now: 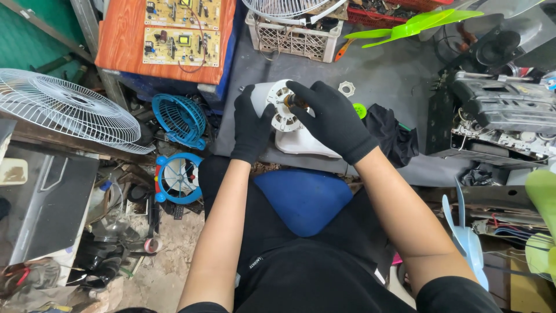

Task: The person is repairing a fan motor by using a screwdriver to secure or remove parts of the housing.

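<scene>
At far left a white wire fan guard leans over a cluttered floor, its left edge cut off by the frame. Beside it lie a blue fan grille and a small blue fan frame; what sits inside the frame is hard to make out. Above, two circuit boards rest on an orange board.

At centre, a white fan motor housing lies on the grey work surface, near its front edge. The left hand, in a black glove, is wrapped around the housing's left side, fingers closed against it. The right hand, also gloved in black, covers the housing's right part and pinches the brass-coloured shaft at the hub; the fingertips hide the shaft's end. The housing's right side is hidden beneath this hand.

Right of the hands, a black cloth lies crumpled. At far right an opened electronic unit sits partly cut off.
</scene>
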